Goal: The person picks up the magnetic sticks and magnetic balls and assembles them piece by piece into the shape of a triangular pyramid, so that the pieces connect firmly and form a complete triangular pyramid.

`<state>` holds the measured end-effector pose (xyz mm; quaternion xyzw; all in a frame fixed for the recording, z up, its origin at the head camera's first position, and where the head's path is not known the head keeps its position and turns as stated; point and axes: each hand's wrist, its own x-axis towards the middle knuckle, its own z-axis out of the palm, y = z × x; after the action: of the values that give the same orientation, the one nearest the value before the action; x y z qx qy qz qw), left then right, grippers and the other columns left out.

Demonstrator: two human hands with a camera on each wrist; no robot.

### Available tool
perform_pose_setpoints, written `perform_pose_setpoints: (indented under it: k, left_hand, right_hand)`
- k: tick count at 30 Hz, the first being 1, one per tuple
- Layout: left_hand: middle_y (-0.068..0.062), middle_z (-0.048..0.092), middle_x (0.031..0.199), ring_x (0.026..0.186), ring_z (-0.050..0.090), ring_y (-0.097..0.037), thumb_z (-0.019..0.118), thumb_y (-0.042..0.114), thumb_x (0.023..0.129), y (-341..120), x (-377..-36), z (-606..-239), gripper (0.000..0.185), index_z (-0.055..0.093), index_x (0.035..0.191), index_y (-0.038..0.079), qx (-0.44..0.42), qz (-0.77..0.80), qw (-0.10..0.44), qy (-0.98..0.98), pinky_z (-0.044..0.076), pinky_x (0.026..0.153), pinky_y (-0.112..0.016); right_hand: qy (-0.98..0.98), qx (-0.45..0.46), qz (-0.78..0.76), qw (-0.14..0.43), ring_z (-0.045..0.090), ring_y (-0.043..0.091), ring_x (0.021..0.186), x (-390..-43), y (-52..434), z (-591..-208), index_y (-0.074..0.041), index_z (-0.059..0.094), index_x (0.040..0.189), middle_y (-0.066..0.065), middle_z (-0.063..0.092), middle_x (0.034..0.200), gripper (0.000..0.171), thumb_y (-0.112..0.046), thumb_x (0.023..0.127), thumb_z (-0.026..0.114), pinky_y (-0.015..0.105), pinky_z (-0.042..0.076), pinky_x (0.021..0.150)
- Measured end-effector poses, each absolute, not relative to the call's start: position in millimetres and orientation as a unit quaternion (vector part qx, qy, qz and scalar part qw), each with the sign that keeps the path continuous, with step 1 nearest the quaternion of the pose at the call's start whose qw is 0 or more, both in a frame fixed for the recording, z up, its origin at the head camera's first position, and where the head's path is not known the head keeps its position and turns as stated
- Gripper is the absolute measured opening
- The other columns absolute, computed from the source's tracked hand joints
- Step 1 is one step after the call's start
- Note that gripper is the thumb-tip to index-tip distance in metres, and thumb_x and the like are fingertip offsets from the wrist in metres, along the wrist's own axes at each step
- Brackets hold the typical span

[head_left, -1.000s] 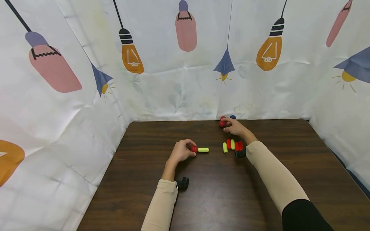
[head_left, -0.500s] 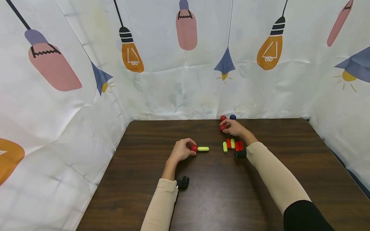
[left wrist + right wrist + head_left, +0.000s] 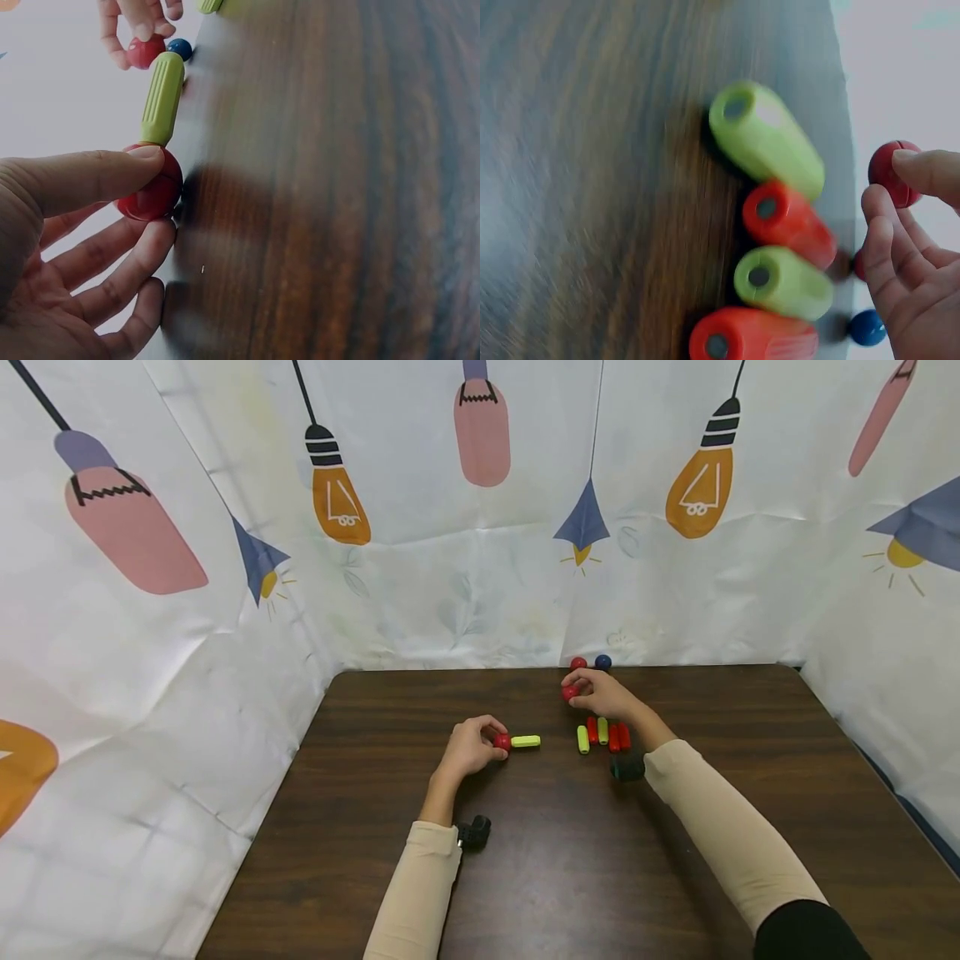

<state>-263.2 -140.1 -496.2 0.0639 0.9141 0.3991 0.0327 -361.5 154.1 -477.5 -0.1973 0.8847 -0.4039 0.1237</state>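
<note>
My left hand (image 3: pixel 467 748) pinches a red ball (image 3: pixel 154 191) between thumb and fingers on the table. A yellow-green ribbed rod (image 3: pixel 162 101) sticks out from that ball, its end touching it and pointing right in the head view. Toward the far edge, my right hand (image 3: pixel 606 695) pinches another red ball (image 3: pixel 889 171) with thumb and fingertips. Just behind this hand lie a third red ball (image 3: pixel 578 663) and a blue ball (image 3: pixel 603 662). Nearer than the right hand, red rods (image 3: pixel 791 225) and yellow-green rods (image 3: pixel 769 139) lie side by side; grey discs show in their ends.
The dark wooden table (image 3: pixel 555 877) meets a white printed curtain (image 3: pixel 420 593) along its far edge. Curtain also hangs at the left and right sides. A black wrist camera (image 3: pixel 474 832) sits on the left wrist, and another black camera (image 3: pixel 627 767) is on the right.
My right hand has drawn its red ball away from the other balls, first nearer, then slightly left. The left hand still holds its ball in place with the rod.
</note>
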Motion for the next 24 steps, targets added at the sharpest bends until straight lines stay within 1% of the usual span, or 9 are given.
perform_pose_setpoints:
  k: [5, 8, 11, 18, 21, 24]
  left_hand:
    - [-0.002, 0.074, 0.097, 0.073, 0.063, -0.013, 0.088, 0.011, 0.079, -140.7, -262.9, -495.0, 0.029, 0.074, 0.103, 0.019, 0.059, 0.399, 0.030, 0.915, 0.052, 0.073, -0.034]
    - [-0.003, 0.074, 0.098, 0.074, 0.064, -0.013, 0.088, 0.011, 0.079, -141.2, -262.4, -494.9, 0.029, 0.073, 0.103, 0.018, 0.056, 0.401, 0.031, 0.914, 0.053, 0.074, -0.034]
    - [-0.003, 0.074, 0.099, 0.076, 0.065, -0.013, 0.088, 0.012, 0.079, -141.6, -262.7, -495.5, 0.030, 0.073, 0.104, 0.018, 0.051, 0.403, 0.031, 0.913, 0.054, 0.074, -0.034]
    - [-0.003, 0.074, 0.100, 0.076, 0.065, -0.014, 0.089, 0.013, 0.080, -142.2, -263.3, -496.0, 0.030, 0.072, 0.104, 0.018, 0.042, 0.406, 0.029, 0.913, 0.054, 0.072, -0.034]
    - [-0.003, 0.074, 0.100, 0.076, 0.065, -0.014, 0.089, 0.014, 0.079, -142.3, -263.5, -496.4, 0.030, 0.072, 0.104, 0.018, 0.041, 0.406, 0.029, 0.913, 0.054, 0.073, -0.034]
    - [-0.003, 0.074, 0.099, 0.076, 0.065, -0.014, 0.090, 0.014, 0.079, -142.4, -264.2, -497.3, 0.030, 0.072, 0.103, 0.018, 0.039, 0.406, 0.028, 0.913, 0.054, 0.073, -0.034]
  right_hand:
    - [0.870, -0.234, -0.414, 0.132, 0.063, 0.029, 0.099, -349.5, 145.0, -473.9, -0.011, 0.061, 0.126, 0.018, 0.063, 0.126, 0.030, -0.008, 0.098, 0.068, 0.036, 0.056, 0.080]
    - [0.861, -0.254, -0.419, 0.135, 0.064, 0.027, 0.095, -343.6, 140.4, -474.3, -0.010, 0.061, 0.127, 0.019, 0.063, 0.125, 0.030, -0.006, 0.097, 0.067, 0.036, 0.054, 0.077]
    - [0.857, -0.258, -0.425, 0.137, 0.063, 0.024, 0.092, -339.5, 137.4, -476.5, -0.012, 0.060, 0.126, 0.018, 0.063, 0.125, 0.030, -0.007, 0.097, 0.068, 0.034, 0.052, 0.075]
    - [0.857, -0.255, -0.426, 0.135, 0.062, 0.023, 0.090, -331.8, 133.4, -482.5, -0.013, 0.060, 0.124, 0.016, 0.064, 0.124, 0.029, -0.010, 0.097, 0.070, 0.033, 0.052, 0.076]
    - [0.862, -0.259, -0.415, 0.133, 0.064, 0.021, 0.090, -329.2, 132.5, -485.0, -0.014, 0.060, 0.124, 0.016, 0.065, 0.124, 0.029, -0.012, 0.097, 0.070, 0.033, 0.052, 0.075]
    - [0.867, -0.265, -0.402, 0.126, 0.065, 0.020, 0.093, -326.3, 131.1, -486.0, -0.017, 0.062, 0.122, 0.013, 0.068, 0.121, 0.028, -0.014, 0.096, 0.072, 0.035, 0.053, 0.077]
